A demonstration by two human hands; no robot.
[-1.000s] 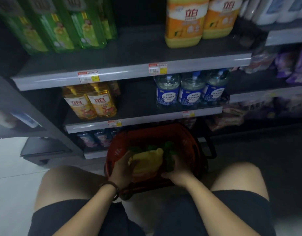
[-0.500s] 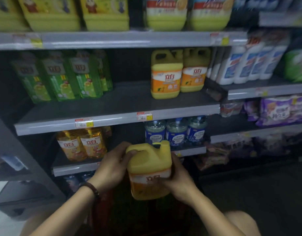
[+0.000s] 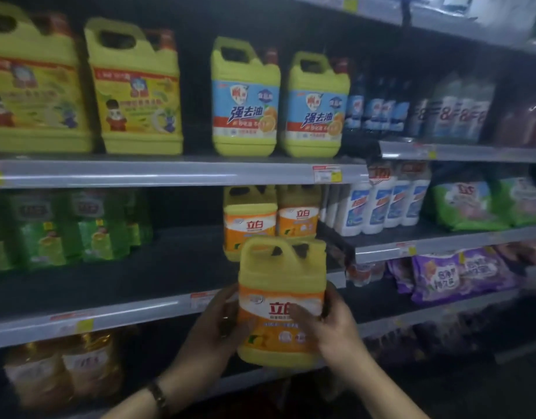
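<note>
Aloft, upright yellow detergent jug (image 3: 280,278) between left hand (image 3: 212,329) and right hand (image 3: 331,326)

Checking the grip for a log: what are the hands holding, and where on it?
The yellow jug, held by its lower body: left hand on its left side, right hand on its right.
</note>
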